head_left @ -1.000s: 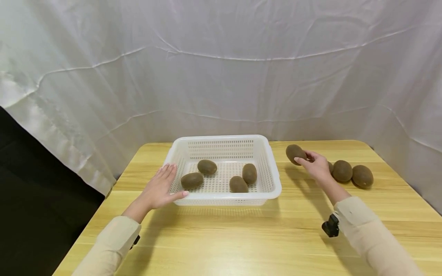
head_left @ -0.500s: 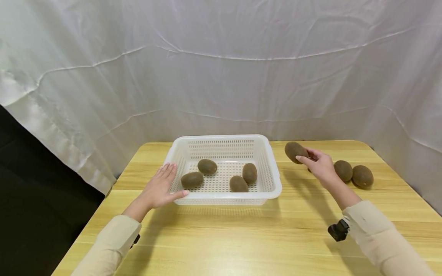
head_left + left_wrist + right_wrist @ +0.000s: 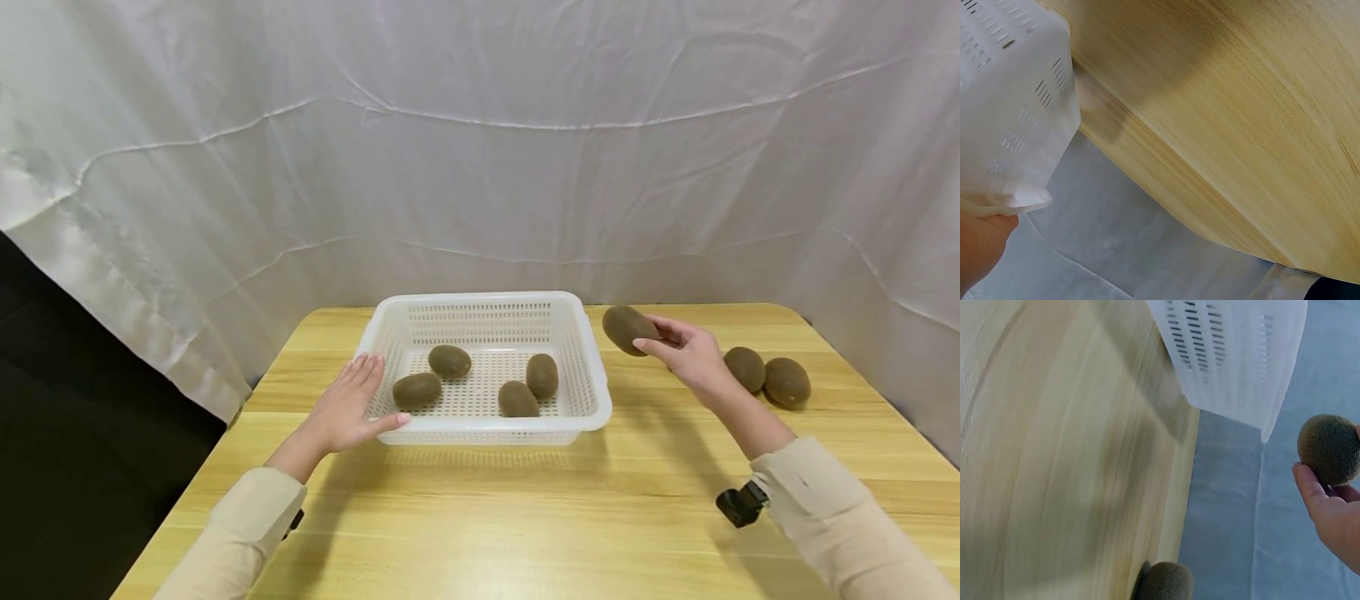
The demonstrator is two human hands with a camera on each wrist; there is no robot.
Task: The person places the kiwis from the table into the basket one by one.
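Note:
My right hand (image 3: 688, 354) holds a brown fuzzy kiwi (image 3: 628, 330) between thumb and fingers, above the table and just right of the white basket (image 3: 487, 426). In the right wrist view the same kiwi (image 3: 1330, 449) sits at the fingertips, apart from the basket wall (image 3: 1241, 369). My left hand (image 3: 351, 408) rests on the basket's left rim, fingers extended and thumb along the front edge. The left wrist view shows part of that hand (image 3: 984, 244) at the rim. Several kiwis lie inside the basket, among them one (image 3: 450, 362) at the back and one (image 3: 518, 400) in front.
Two kiwis, one nearer (image 3: 744, 370) and one farther right (image 3: 787, 383), lie side by side on the wooden table (image 3: 480, 517). A pale curtain (image 3: 480, 183) hangs behind the table, and black cloth (image 3: 75, 433) covers the left side.
The kiwi in my right hand has risen a little and moved left toward the basket. My left hand and the basket stay in place.

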